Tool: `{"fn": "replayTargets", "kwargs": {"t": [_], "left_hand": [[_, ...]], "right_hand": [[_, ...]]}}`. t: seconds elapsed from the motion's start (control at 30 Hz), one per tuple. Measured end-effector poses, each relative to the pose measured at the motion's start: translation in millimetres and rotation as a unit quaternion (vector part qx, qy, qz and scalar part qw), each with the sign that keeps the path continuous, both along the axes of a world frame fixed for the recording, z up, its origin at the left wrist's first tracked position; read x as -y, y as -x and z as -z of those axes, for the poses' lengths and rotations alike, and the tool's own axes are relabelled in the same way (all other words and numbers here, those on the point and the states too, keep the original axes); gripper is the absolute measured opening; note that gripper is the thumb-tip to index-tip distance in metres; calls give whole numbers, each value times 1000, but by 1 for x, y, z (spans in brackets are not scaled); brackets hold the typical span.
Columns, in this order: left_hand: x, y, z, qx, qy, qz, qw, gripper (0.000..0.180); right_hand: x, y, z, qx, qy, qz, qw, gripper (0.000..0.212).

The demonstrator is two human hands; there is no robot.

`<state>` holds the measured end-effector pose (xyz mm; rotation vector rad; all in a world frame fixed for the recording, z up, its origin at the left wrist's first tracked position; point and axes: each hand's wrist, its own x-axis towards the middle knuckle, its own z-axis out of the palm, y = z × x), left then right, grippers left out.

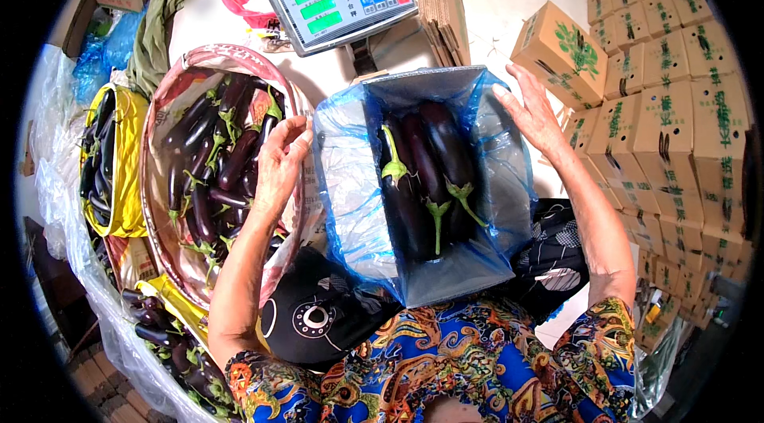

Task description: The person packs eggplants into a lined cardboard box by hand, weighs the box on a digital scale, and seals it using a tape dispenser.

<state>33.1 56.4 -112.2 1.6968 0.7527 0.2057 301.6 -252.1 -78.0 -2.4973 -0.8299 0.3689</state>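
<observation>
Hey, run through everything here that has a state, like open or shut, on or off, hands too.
Carton: open, flaps spread outward
Liner: open, draped over the flaps
Eggplants in carton: uncovered, side by side
Scale: on, display lit green
Round basket: open, holding many eggplants
Yellow-lined basket: open, holding eggplants
Box stacks: look shut
Left hand: fingers bent, grip unclear
Right hand: open, empty, fingers spread

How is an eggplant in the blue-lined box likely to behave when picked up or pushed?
An eggplant may feel slippery, because its skin looks smooth and glossy. Pushed on a flat surface, it would probably roll sideways, given its long, rounded body.
</observation>
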Motion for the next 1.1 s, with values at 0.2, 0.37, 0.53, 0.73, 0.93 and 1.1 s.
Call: {"fn": "replayTargets", "kwargs": {"t": [0.2, 0.37, 0.53, 0.73, 0.93, 1.1], "left_hand": [[-16, -18, 11, -26, -98, 19, 995, 46], [-21, -42, 14, -2, -102, 32, 994, 56], [-29, -69, 17, -78, -151, 132, 977, 45], [-28, -96, 16, 61, 55, 81, 993, 16], [-36, -98, -43, 139, -13, 38, 990, 18], [29, -37, -111, 47, -171, 287, 941, 17]], "right_hand": [[-17, -5, -4, -121, 40, -37, 991, 87], [-24, -22, 8, -117, 83, -63, 988, 91], [-43, -29, 3, -152, 152, -79, 973, 53], [-36, -46, 17, -142, -69, -75, 985, 16], [-27, -28, -32, -166, -133, -44, 976, 16], [11, 24, -77, -215, -58, -252, 942, 19]]}}
